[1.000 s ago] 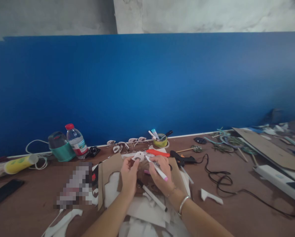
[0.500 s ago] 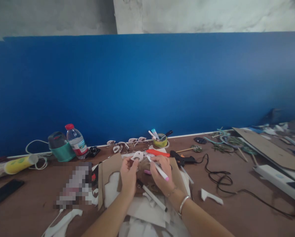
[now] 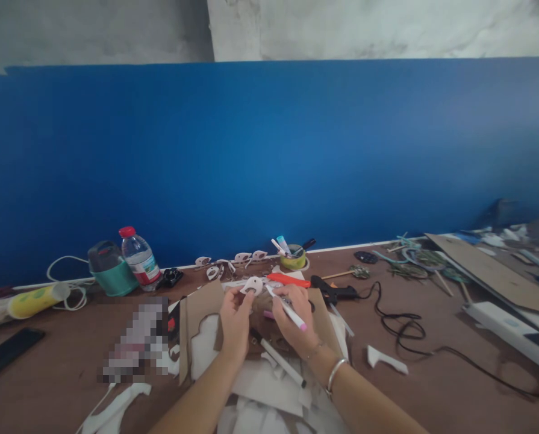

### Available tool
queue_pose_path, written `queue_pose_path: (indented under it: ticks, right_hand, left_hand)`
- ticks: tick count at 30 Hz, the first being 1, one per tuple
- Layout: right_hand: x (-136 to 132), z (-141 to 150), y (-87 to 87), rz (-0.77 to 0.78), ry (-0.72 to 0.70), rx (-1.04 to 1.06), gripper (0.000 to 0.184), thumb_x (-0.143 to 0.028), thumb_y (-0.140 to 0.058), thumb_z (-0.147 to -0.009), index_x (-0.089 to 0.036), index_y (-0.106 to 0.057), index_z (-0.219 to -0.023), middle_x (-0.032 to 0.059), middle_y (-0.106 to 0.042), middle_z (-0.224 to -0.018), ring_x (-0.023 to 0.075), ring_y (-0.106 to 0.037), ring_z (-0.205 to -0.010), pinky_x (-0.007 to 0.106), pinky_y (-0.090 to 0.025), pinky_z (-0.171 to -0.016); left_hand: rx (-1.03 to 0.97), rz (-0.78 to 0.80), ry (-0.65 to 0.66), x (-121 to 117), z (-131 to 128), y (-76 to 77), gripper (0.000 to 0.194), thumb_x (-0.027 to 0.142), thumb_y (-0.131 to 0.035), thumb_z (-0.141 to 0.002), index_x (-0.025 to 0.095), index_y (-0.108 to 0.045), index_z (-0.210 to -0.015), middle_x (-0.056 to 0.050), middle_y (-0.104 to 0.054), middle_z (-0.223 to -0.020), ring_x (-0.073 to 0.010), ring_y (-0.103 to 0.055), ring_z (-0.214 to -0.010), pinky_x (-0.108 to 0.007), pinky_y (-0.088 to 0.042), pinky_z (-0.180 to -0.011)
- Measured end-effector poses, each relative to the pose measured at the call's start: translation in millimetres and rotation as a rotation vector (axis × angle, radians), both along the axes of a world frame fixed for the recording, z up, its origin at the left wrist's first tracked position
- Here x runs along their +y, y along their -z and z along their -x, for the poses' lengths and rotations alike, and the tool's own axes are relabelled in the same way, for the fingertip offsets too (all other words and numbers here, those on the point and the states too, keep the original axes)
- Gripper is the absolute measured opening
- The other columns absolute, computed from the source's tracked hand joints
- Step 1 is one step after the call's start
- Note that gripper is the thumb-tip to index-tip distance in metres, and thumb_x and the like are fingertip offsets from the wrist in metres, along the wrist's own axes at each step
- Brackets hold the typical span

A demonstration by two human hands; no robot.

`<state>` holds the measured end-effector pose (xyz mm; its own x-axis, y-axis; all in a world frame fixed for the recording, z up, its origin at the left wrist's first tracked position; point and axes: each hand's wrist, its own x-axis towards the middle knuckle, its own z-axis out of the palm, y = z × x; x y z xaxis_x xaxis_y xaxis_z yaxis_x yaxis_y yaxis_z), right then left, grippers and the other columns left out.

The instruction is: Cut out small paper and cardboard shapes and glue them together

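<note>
My left hand point(image 3: 236, 316) pinches a small white bird-shaped cutout point(image 3: 253, 285) with a dark eye spot. In my right hand point(image 3: 296, 316) is a white marker pen point(image 3: 292, 314) with a pink end, its tip pointing at the cutout from the right. Whether the tip touches the cutout I cannot tell. A pink cap point(image 3: 268, 314) lies between the hands. Below them a white pen with black ends point(image 3: 282, 363) rests on white paper scraps point(image 3: 262, 386). Several similar bird cutouts point(image 3: 242, 258) stand along the back edge.
Behind my right hand lie an orange tool point(image 3: 289, 279) and a black glue gun point(image 3: 332, 290) with its cord running right. A green pen holder point(image 3: 293, 260), a water bottle point(image 3: 140, 262), a phone point(image 3: 8, 354), a power strip point(image 3: 513, 337) and cardboard point(image 3: 490, 271) surround the work area.
My right hand and the marker have shifted slightly left and down. The cutout in my left hand has turned a little.
</note>
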<state>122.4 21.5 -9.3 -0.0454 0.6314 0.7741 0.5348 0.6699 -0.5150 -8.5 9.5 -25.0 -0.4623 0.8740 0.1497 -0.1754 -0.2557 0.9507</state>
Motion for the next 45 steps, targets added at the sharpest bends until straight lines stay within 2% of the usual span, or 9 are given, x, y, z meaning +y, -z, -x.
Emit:
queue_pose_path:
  ticks: [7,16,24,31,37,42,45]
  right_hand:
    - [0.6,1.1,0.8,0.003,-0.036,-0.014,0.014,-0.014,-0.048,-0.075,-0.022,-0.058,-0.079,0.0015,-0.067,-0.075,0.0201,-0.062,-0.075,0.037,-0.04,-0.08]
    - [-1.9,-0.8,-3.6,0.03,0.049,-0.001,0.015,-0.013,-0.046,-0.075,-0.021,-0.058,-0.078,0.0035,-0.068,-0.076,0.0211,-0.062,-0.077,0.036,-0.042,-0.077]
    - [0.4,1.4,-0.3,-0.015,-0.015,-0.028,0.014,-0.015,-0.047,-0.075,-0.022,-0.059,-0.078,0.0013,-0.067,-0.074,0.02,-0.062,-0.074,0.036,-0.04,-0.078]
    - [-0.8,0.6,-2.2,0.054,0.03,0.007,0.013,-0.015,-0.047,-0.076,-0.022,-0.058,-0.077,0.003,-0.068,-0.076,0.0215,-0.062,-0.076,0.037,-0.041,-0.079]
    - [-0.3,1.2,-0.3,0.008,-0.014,-0.026,0.015,-0.014,-0.047,-0.075,-0.023,-0.059,-0.08,0.0017,-0.067,-0.077,0.0209,-0.062,-0.076,0.037,-0.04,-0.08]
    - [0.2,0.2,-0.8,0.049,0.027,-0.003,0.014,-0.015,-0.047,-0.076,-0.021,-0.058,-0.078,0.0034,-0.068,-0.078,0.022,-0.063,-0.078,0.039,-0.04,-0.08]
    - [0.8,0.2,0.5,0.045,0.004,-0.02,0.013,-0.015,-0.047,-0.076,-0.021,-0.059,-0.08,0.0029,-0.068,-0.078,0.0216,-0.063,-0.078,0.039,-0.039,-0.081]
  left_hand:
    - [0.011,-0.001,0.001,1.3,1.2,2.3,0.032,0.038,-0.069,-0.072,0.017,-0.061,-0.095,-0.006,-0.07,-0.09,-0.0195,-0.064,-0.084,-0.031,-0.047,-0.079]
    - [0.01,-0.004,0.003,-0.6,0.4,-1.7,0.031,0.039,-0.07,-0.071,0.018,-0.062,-0.093,-0.005,-0.07,-0.089,-0.0195,-0.065,-0.084,-0.032,-0.047,-0.08]
    - [0.006,0.005,-0.003,0.6,0.4,-1.3,0.031,0.039,-0.07,-0.07,0.018,-0.062,-0.091,-0.004,-0.07,-0.088,-0.0193,-0.064,-0.083,-0.031,-0.047,-0.079]
    - [0.027,-0.02,-0.003,-0.6,0.2,-1.7,0.033,0.04,-0.069,-0.071,0.017,-0.062,-0.093,-0.006,-0.069,-0.089,-0.02,-0.064,-0.084,-0.032,-0.047,-0.08]
    - [0.018,-0.016,-0.011,0.3,0.8,0.5,0.035,0.041,-0.07,-0.069,0.017,-0.063,-0.093,-0.006,-0.07,-0.087,-0.02,-0.064,-0.081,-0.032,-0.048,-0.077]
    - [0.023,0.006,-0.004,-0.2,0.4,-1.0,0.032,0.04,-0.069,-0.071,0.018,-0.061,-0.094,-0.005,-0.07,-0.089,-0.0194,-0.064,-0.083,-0.031,-0.046,-0.079]
    - [0.018,0.008,-0.002,-0.8,-0.1,-2.2,0.032,0.039,-0.069,-0.071,0.018,-0.061,-0.093,-0.005,-0.07,-0.089,-0.0192,-0.064,-0.084,-0.031,-0.046,-0.08]
